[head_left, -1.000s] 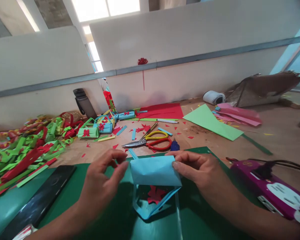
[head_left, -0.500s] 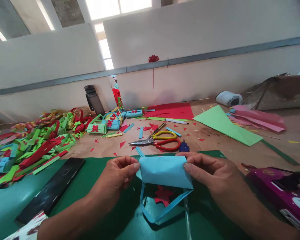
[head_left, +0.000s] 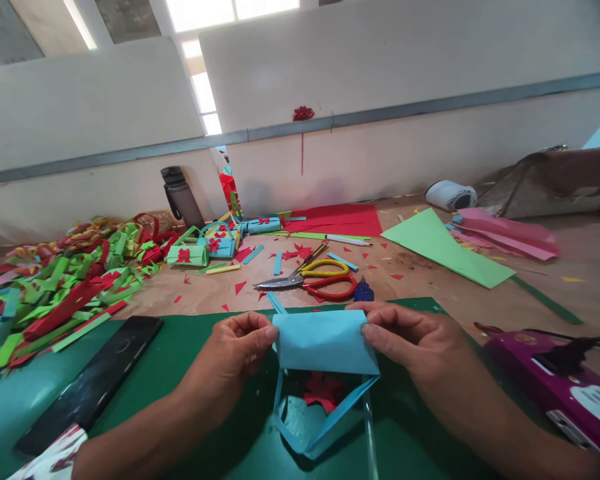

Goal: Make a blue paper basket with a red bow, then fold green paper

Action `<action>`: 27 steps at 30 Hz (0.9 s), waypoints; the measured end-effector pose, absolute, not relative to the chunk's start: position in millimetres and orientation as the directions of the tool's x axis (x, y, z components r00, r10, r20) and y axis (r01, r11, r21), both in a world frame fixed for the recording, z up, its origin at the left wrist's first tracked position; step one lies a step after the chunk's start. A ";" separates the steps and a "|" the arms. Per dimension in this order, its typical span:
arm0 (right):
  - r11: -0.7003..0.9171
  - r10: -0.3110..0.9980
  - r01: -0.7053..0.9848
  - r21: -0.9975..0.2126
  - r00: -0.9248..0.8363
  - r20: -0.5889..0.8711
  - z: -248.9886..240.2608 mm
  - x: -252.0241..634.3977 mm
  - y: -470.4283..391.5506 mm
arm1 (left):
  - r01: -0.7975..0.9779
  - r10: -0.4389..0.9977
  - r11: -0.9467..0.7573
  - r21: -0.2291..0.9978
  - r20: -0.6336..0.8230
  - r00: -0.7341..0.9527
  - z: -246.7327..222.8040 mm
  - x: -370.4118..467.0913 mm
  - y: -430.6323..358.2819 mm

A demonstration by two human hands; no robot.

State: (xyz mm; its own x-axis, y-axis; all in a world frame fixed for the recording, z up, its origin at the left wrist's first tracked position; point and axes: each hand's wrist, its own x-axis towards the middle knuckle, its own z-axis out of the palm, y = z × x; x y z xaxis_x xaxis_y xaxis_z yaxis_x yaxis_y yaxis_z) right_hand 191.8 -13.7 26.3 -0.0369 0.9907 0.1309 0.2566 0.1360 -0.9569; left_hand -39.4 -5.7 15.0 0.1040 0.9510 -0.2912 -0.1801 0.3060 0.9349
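Observation:
A blue folded paper piece [head_left: 325, 341] hangs above the green mat [head_left: 180, 373], its narrow paper strip looping down toward me. My left hand [head_left: 235, 353] pinches its left edge between thumb and fingers. At the right edge my right hand [head_left: 410, 340] grips it the same way. Beneath the loop a red paper flower [head_left: 322, 391] shows on the mat. A clear stick [head_left: 370, 433] lies beside it, partly under the strip. Just beyond the blue paper are scissors with yellow and red handles [head_left: 330, 287] and a small blue bottle [head_left: 363, 291].
A black phone [head_left: 93, 380] lies left. Behind it are heaped paper strips [head_left: 80, 287] and small paper bags [head_left: 187, 255]. A dark bottle [head_left: 183, 200] stands at the back. Light green paper [head_left: 445, 247] and a purple power strip [head_left: 555, 380] are on the right.
The view has shifted slightly, so most things appear a little further left. The blue strip's loop hangs slightly lower in view. Both hands keep their grip on the paper.

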 end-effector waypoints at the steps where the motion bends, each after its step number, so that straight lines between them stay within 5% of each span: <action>1: 0.142 0.990 0.247 -0.959 -0.037 0.137 26.1 191.9 -13.7 | -0.193 0.950 0.307 0.932 -0.290 0.112 14.7 -39.9 -5.2; 10: 0.089 0.996 0.146 -0.985 -0.043 0.083 25.2 190.2 -14.2 | -0.192 0.958 0.280 0.941 -0.260 0.125 9.6 -38.6 -5.0; 13: 0.077 0.997 0.144 -0.987 -0.042 0.071 25.9 189.3 -14.5 | 0.023 0.967 0.215 0.976 -0.216 0.137 12.0 -42.6 -2.7; 15: 0.083 0.996 0.159 -0.984 -0.025 0.080 27.4 188.9 -14.5 | 0.291 0.994 0.034 0.956 -0.064 0.092 17.9 -45.5 -1.8; 18: 0.092 0.996 0.190 -0.977 0.000 0.094 30.5 187.8 -15.2 | 0.632 0.935 -0.347 0.692 0.307 0.178 28.2 -43.5 -4.0; 20: 0.090 0.996 0.203 -0.975 0.002 0.092 31.7 186.9 -15.8 | 0.717 0.837 -0.529 0.454 0.420 0.351 31.3 -36.1 -6.7; 23: 0.131 0.991 0.203 -0.970 0.002 0.135 31.8 185.3 -16.2 | 0.742 0.741 -0.643 0.188 0.396 0.542 28.8 -20.5 -8.8; 27: 0.180 0.983 0.193 -0.964 -0.011 0.182 30.5 183.4 -16.6 | 0.755 0.717 -0.654 0.040 0.351 0.602 22.5 -6.4 -6.0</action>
